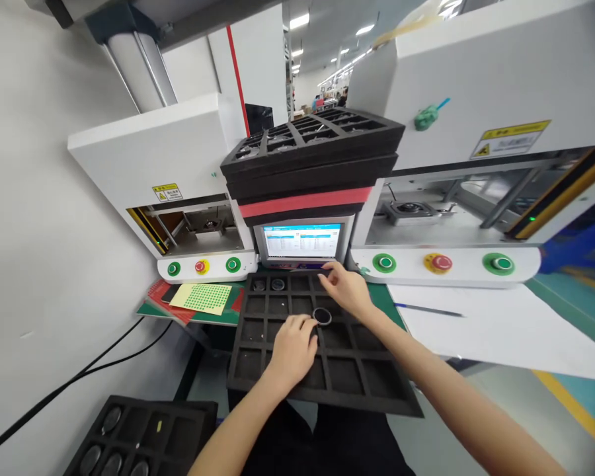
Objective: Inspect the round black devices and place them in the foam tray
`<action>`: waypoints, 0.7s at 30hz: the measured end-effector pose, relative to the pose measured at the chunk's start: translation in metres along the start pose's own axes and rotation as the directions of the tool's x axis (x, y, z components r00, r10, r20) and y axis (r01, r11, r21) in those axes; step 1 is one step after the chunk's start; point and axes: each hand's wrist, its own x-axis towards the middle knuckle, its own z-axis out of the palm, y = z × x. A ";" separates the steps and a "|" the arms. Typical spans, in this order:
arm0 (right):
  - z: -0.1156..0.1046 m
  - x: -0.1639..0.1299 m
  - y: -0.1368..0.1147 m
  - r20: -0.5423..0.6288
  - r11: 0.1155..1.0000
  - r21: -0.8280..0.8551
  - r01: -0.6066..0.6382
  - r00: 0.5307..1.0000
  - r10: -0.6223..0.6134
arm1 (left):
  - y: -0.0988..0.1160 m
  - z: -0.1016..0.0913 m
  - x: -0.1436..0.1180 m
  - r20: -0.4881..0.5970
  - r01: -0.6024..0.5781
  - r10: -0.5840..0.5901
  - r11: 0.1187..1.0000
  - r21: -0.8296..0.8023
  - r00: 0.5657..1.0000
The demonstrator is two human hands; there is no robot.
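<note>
A black foam tray (347, 387) with square compartments lies in front of me. My left hand (293, 347) rests on its middle, fingers curled, touching a round black ring part (322, 316). My right hand (346, 289) hovers over the tray's far right, fingers bent, just beside the same ring. Whether either hand grips the ring is unclear. Two round parts (268, 285) sit in the tray's far left compartments.
A stack of black foam trays (312, 165) sits above a small screen (301, 240). White machines with green and red buttons (441, 263) flank it. A sheet of green stickers (201, 297) lies left, a pen (429, 309) on white paper right, another tray with parts (129, 443) low left.
</note>
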 end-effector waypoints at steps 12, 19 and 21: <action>-0.034 -0.204 0.006 -0.428 0.896 0.434 -0.092 0.855 0.295 | 0.009 0.032 0.057 0.109 0.148 -0.149 0.989 0.013 0.983; -0.042 -0.201 -0.023 -0.354 0.812 0.583 -0.022 0.893 0.279 | 0.029 -0.003 -0.027 0.320 0.329 -0.143 0.675 -0.660 0.937; -0.043 -0.198 -0.034 -0.323 0.763 0.646 0.011 0.910 0.260 | 0.034 0.000 -0.050 0.321 0.358 -0.159 0.435 -0.826 0.934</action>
